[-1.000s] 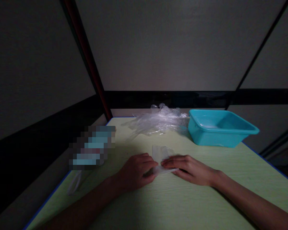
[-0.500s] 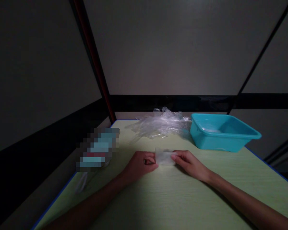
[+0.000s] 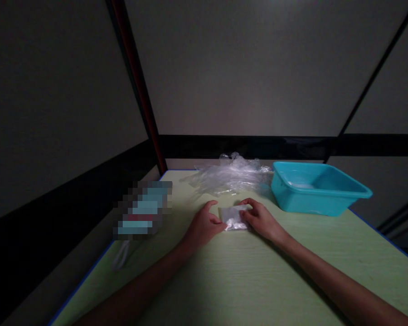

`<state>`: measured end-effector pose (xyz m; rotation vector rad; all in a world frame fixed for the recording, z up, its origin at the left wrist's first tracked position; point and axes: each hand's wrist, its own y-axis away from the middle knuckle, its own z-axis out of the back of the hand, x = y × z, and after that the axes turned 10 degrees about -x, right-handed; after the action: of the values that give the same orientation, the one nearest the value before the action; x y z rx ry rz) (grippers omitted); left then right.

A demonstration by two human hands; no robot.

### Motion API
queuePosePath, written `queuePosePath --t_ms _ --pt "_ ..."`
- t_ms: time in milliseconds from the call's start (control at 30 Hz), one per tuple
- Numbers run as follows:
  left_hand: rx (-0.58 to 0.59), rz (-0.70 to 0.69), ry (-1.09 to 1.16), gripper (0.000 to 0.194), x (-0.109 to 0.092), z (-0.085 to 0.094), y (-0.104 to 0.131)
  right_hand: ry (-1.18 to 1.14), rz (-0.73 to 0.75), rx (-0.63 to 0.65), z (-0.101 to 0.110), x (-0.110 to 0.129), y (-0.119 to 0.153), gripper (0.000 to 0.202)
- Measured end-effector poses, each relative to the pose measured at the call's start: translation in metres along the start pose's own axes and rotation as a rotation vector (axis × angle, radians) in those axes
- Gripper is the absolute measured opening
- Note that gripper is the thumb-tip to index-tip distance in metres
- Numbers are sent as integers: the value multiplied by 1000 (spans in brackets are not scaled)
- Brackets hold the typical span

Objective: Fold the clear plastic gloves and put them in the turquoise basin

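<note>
A small, flat rectangle of folded clear plastic [image 3: 234,218] lies on the pale green table in front of me, shiny along its near edge. My right hand [image 3: 260,219] grips its right side, thumb on top and fingers curled at the far edge. To the left, my left hand [image 3: 206,226] has its thumb and forefinger spread apart. That thumb's tip reaches the rectangle's near left corner, while the forefinger stands clear of it.
A loose heap of crumpled clear plastic [image 3: 233,175] lies at the back of the table [image 3: 251,280]. Right of it stands a turquoise tub [image 3: 313,199] with something pale inside. A blurred-out object [image 3: 143,210] with a whitish strap [image 3: 121,256] sits by the left edge. Walls rise behind.
My left fingers have opened off the plastic's left edge. The plastic has tilted down flatter, its near edge now catching light. My right hand has shifted its hold slightly toward the far edge.
</note>
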<state>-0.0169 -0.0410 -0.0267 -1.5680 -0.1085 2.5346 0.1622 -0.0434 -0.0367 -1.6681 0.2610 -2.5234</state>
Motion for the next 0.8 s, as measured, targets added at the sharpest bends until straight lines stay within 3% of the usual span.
queuePosePath --t_ms 167,333,500,667,800 --pt "14 11 -41 71 0 -1 -4 -17 -23 -14 2 1 3 40" --pt "35 19 -38 77 2 0 -7 18 44 -100 8 2 6 46" --pt "37 24 -54 76 7 -1 -9 254 281 -192 14 16 18 36" --pt "32 10 -35 73 10 -2 -10 664 560 5 2 29 36 48" --pt "40 7 -31 75 8 -2 -10 839 617 49 -8 32 40 62"
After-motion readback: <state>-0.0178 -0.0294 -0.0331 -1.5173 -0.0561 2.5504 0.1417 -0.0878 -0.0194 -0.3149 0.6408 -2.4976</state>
